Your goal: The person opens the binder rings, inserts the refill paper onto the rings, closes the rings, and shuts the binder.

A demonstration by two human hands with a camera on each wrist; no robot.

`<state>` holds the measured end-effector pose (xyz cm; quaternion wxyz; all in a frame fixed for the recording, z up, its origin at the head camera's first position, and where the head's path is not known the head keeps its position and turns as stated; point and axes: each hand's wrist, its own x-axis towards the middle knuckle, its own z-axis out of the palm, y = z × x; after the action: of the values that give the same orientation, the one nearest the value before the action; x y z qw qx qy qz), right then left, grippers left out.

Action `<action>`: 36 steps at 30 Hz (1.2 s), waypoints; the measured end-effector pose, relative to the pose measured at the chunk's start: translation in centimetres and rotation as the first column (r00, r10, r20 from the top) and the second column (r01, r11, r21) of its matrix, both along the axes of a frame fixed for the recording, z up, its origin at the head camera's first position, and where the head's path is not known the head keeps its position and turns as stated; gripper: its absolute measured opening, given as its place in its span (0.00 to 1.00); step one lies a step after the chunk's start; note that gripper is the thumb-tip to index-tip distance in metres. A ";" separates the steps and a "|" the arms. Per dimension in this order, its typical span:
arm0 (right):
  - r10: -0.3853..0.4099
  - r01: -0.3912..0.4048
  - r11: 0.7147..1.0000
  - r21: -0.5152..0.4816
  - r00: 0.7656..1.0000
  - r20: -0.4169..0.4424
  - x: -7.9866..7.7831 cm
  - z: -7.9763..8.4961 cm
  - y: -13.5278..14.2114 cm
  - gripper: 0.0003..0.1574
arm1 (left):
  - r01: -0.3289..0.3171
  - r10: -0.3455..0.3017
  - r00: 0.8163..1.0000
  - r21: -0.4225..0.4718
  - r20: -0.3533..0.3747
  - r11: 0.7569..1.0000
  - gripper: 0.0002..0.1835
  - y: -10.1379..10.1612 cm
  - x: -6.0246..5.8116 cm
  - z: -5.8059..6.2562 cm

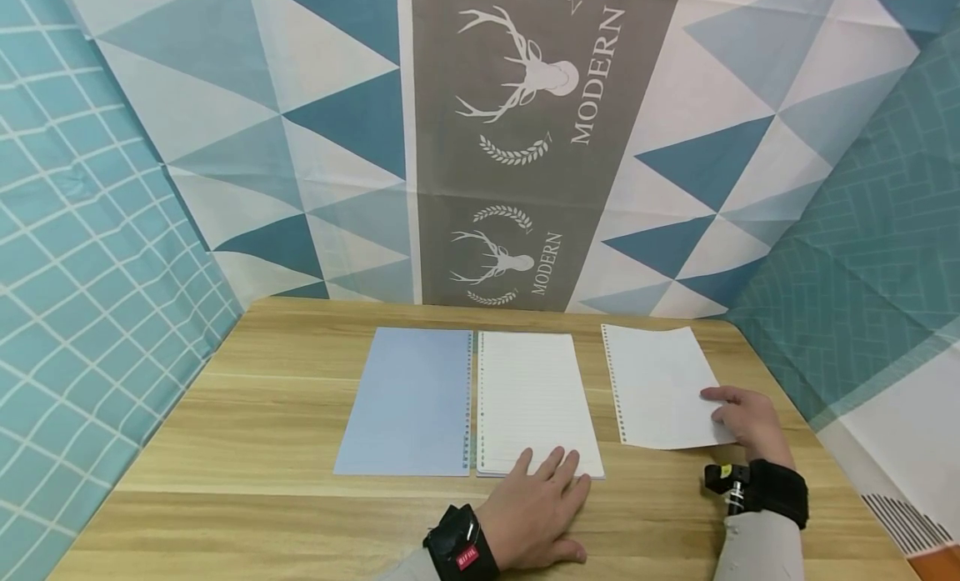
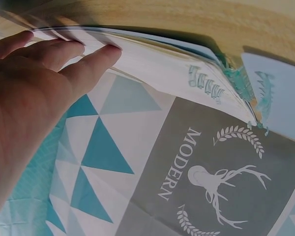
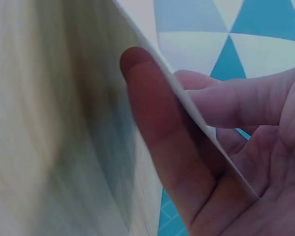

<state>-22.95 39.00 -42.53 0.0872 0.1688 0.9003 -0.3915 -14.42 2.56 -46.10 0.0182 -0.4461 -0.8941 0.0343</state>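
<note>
An open loose-leaf binder lies flat, its blue cover (image 1: 408, 402) to the left and a stack of white lined pages (image 1: 534, 389) to the right of the ring spine. My left hand (image 1: 536, 510) rests with spread, straight fingers on the bottom edge of that stack. In the left wrist view, its fingertips (image 2: 108, 54) touch the pages (image 2: 152, 61). Off to the right, my right hand (image 1: 753, 418) pinches a loose white sheet (image 1: 660, 389) by its right edge. The right wrist view shows the sheet's edge (image 3: 192, 107) between thumb and fingers. Punched holes line the sheet's left side.
The wooden table (image 1: 247, 431) carries the binder and the sheet. A patterned cloth (image 1: 510, 147) with deer heads hangs behind the table's back edge. Tile-patterned cloth (image 1: 82, 272) covers the left side, and a teal one (image 1: 862, 256) the right.
</note>
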 end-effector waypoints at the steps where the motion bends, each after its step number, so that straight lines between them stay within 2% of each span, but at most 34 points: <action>1: 0.001 -0.001 1.000 -0.013 1.000 0.000 0.0 0.0 0.1 0.35 | 0.001 -0.001 1.000 -0.001 0.001 1.000 0.45 0.0 0.0 0.0; 10: -0.016 0.011 0.988 -0.152 0.999 -0.030 0.3 0.3 0.3 0.34 | 0.007 -0.007 1.000 0.019 -0.020 1.000 0.45 0.0 0.0 0.0; 15: -0.016 0.004 0.982 -0.189 0.998 -0.062 0.7 0.6 0.3 0.34 | 0.006 -0.006 1.000 0.032 -0.024 0.999 0.43 -0.1 0.0 0.3; 22: -0.018 -0.005 0.974 -0.227 0.995 -0.099 0.8 0.9 0.5 0.34 | -0.032 0.029 0.998 0.058 0.048 0.998 0.43 -0.3 -0.4 1.5; 26: -0.014 -0.015 0.967 -0.253 0.994 -0.112 1.0 1.1 0.6 0.33 | -0.058 0.053 0.997 0.072 0.063 0.996 0.42 -0.4 -0.7 2.2; 31: -0.052 0.012 0.960 -0.279 0.989 -0.135 1.3 1.4 0.5 0.30 | -0.092 0.085 0.994 0.093 0.076 0.991 0.42 -0.8 -1.0 2.9; 36: -0.110 0.051 0.955 -0.291 0.976 -0.190 1.8 2.2 0.2 0.25 | -0.109 0.099 0.992 0.127 0.079 0.986 0.42 -1.5 -1.6 3.9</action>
<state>-21.18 39.21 -40.33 0.0015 0.1499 0.8312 -0.5355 -16.05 1.07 -42.21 0.0131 -0.3977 -0.9166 -0.0398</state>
